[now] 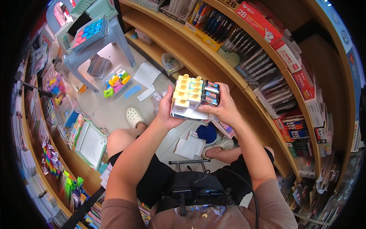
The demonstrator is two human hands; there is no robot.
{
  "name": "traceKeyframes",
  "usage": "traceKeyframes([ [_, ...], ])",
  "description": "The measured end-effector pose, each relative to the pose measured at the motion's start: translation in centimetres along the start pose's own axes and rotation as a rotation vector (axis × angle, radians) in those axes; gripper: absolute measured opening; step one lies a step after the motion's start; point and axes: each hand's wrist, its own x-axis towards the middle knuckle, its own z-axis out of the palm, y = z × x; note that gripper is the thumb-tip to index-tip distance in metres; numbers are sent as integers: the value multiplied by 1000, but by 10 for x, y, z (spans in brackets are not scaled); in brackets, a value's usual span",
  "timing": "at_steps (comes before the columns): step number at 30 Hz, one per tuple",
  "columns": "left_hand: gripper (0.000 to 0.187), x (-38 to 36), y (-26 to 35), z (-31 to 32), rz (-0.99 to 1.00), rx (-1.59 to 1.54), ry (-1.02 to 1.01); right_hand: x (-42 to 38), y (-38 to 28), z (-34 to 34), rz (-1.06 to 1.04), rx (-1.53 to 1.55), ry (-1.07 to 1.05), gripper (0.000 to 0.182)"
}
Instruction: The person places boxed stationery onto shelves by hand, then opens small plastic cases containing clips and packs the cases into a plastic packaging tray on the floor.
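In front of me is a shallow open box (187, 114) with a pale rim. Rows of small pale yellow and white block-shaped items (183, 94) stand in it, their yellow tops raised. My left hand (167, 110) is closed round the box's left side and underside. My right hand (225, 104) is closed at its right end, on a column of black packs (211, 92) with blue and red labels. Its thumb lies at the near end of the column and its fingers curl over the far side. Whether the packs rest fully inside the box cannot be made out.
Curved-looking shelves (244, 86) with pens and red boxes run along the right. A grey-blue stool (124, 42) carries a tray (91, 33) of colourful items. On the floor are a clear tub (116, 81), papers (146, 74) and an open tray (91, 143). Stocked racks stand left.
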Motion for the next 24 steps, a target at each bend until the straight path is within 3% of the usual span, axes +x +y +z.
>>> traceKeyframes([
  [10,83,-6,-9,4,-69,3,-17,-12,19,0,-29,41,-94,90],
  [16,83,-3,-14,0,-83,-1,-17,-15,11,-12,184,224,-287,97],
  [19,83,2,-10,4,-55,4,-4,-18,17,-12,-59,33,-175,113],
  [22,82,-1,-12,5,-30,-2,-12,-23,-4,-21,-127,-228,-84,120],
  [24,81,3,-15,4,-9,33,14,-21,-20,-26,-240,-484,-107,112],
])
